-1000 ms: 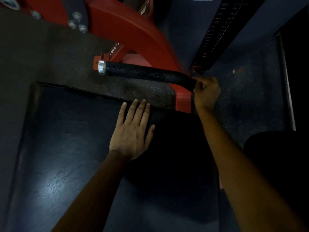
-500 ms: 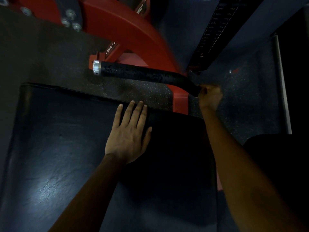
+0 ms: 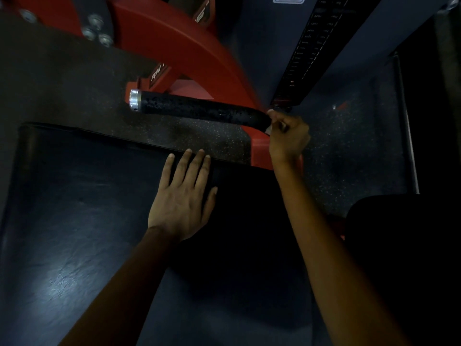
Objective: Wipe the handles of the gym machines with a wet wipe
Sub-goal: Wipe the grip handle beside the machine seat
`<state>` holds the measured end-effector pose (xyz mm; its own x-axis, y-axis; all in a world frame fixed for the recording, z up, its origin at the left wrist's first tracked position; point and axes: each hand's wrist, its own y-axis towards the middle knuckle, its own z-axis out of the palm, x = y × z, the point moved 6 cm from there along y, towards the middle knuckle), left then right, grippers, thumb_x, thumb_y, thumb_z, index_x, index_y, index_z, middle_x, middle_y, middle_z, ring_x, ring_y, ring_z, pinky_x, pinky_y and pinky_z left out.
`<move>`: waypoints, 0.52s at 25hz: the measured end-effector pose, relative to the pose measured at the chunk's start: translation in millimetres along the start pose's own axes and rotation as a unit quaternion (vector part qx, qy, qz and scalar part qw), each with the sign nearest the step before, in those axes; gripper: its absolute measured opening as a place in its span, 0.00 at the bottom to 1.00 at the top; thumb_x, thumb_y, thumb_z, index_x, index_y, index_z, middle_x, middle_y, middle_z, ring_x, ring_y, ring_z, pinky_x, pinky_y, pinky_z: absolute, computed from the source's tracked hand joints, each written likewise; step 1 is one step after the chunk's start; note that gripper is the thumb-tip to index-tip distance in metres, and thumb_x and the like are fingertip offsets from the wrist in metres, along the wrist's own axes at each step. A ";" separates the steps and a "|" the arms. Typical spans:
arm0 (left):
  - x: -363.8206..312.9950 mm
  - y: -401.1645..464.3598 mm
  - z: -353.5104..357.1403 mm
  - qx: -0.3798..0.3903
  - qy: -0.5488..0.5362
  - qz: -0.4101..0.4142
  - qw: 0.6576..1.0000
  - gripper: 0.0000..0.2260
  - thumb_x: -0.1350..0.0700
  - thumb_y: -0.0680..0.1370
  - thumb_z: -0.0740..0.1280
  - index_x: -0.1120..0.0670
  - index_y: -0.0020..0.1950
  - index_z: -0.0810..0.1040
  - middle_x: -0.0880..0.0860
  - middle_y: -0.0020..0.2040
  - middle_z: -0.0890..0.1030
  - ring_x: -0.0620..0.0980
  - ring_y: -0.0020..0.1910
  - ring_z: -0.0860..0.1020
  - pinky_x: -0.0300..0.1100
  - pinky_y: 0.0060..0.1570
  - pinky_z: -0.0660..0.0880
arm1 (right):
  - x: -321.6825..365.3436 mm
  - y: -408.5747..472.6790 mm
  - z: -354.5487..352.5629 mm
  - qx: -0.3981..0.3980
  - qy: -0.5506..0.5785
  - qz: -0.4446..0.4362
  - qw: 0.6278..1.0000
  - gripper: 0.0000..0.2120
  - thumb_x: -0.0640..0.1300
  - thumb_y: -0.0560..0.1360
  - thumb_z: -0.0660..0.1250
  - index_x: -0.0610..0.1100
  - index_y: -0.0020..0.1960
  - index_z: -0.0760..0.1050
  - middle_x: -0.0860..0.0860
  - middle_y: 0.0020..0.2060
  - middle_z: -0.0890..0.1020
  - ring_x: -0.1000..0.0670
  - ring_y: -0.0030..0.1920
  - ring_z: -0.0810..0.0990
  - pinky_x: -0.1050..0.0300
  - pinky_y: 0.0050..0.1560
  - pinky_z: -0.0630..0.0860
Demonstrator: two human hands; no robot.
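At the inner end of the black handle point(image 3: 199, 109), the right hand point(image 3: 287, 138) has returned from lower down, fingers curled around a barely visible wipe point(image 3: 269, 131); wiping continues there. Left hand point(image 3: 182, 201) stays flat, fingers straight, on the seat pad point(image 3: 74, 221).

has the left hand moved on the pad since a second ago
No. The left hand lies flat on the black pad, fingertips just short of its far edge, as before. The whole view shifts slightly, so that is the camera, not the hand.
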<state>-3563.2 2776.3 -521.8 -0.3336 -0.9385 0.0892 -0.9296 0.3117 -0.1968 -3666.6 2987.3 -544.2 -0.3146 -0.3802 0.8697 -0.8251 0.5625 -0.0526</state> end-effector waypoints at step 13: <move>-1.0 1.2 -2.1 -0.008 0.005 0.009 1.000 0.28 0.44 0.80 0.49 0.60 0.76 0.60 0.58 0.75 0.64 0.57 0.75 0.58 0.58 0.74 0.52 | 34.9 45.4 35.6 0.349 -0.220 -0.146 0.899 0.16 0.26 0.75 0.59 0.39 0.54 0.81 0.46 0.53 0.82 0.52 0.53 0.79 0.70 0.51 0.70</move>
<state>-3564.2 2778.0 -520.1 -0.3521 -0.9312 0.0946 -0.9256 0.3314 -0.1831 -3731.7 2973.4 -533.7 -0.0648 -0.7766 0.6267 -0.9483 -0.1476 -0.2809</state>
